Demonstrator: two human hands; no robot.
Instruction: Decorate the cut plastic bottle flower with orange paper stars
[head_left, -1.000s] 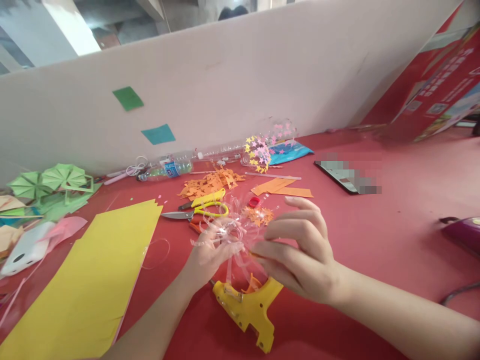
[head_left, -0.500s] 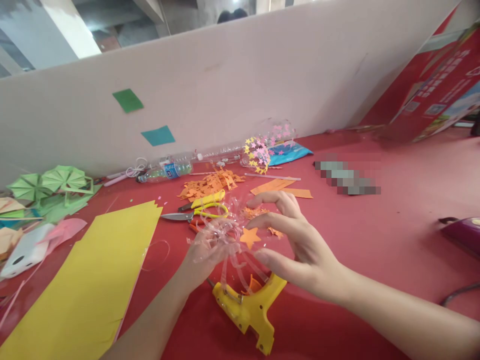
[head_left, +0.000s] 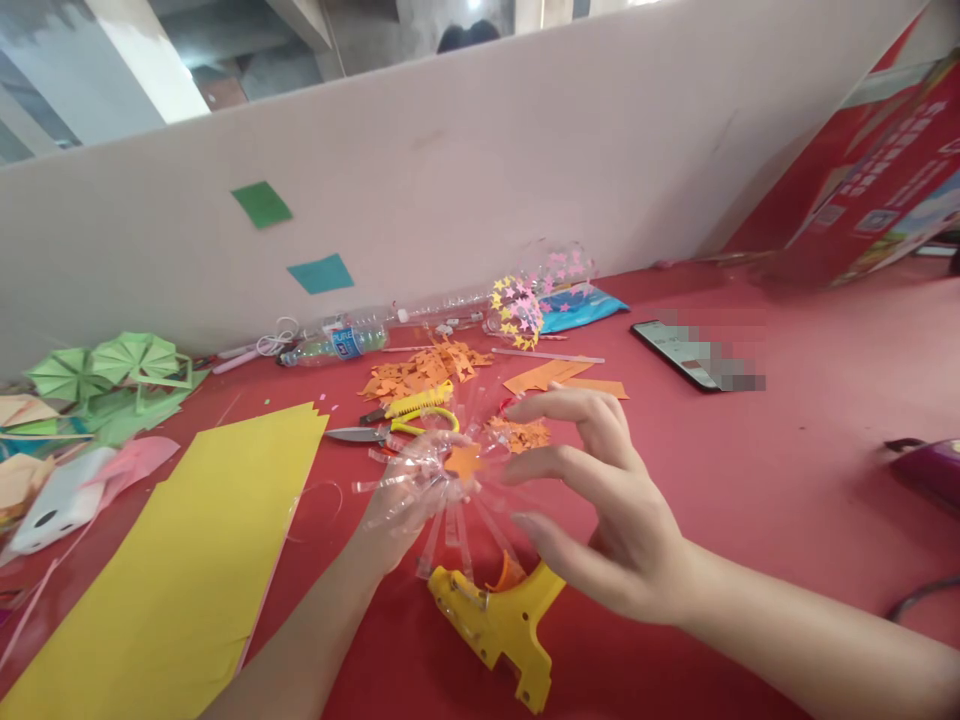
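Observation:
My left hand (head_left: 405,490) grips a piece of clear plastic bottle (head_left: 450,515) cut into thin strips that fan outward. An orange paper star (head_left: 463,462) shows over the middle of the strips; whether it is stuck there I cannot tell. To the right, my right hand (head_left: 600,490) is open, its fingers curved and apart with nothing between them. Below both hands lies a yellow glue gun (head_left: 491,620), its handle partly behind my right hand. More orange stars (head_left: 521,433) lie on the table behind the strips.
Yellow-handled scissors (head_left: 424,424) and a yellow cutter (head_left: 420,400) lie ahead, before a heap of orange stars (head_left: 420,370). Yellow paper sheets (head_left: 172,540) are on the left. Bottles, including a labelled bottle (head_left: 337,343), line the white partition (head_left: 465,190). A phone (head_left: 682,350) lies right.
The orange star has shifted left, away from my right fingertips and over the middle of the strips. The clear strips have turned to face me more. My right hand stays spread.

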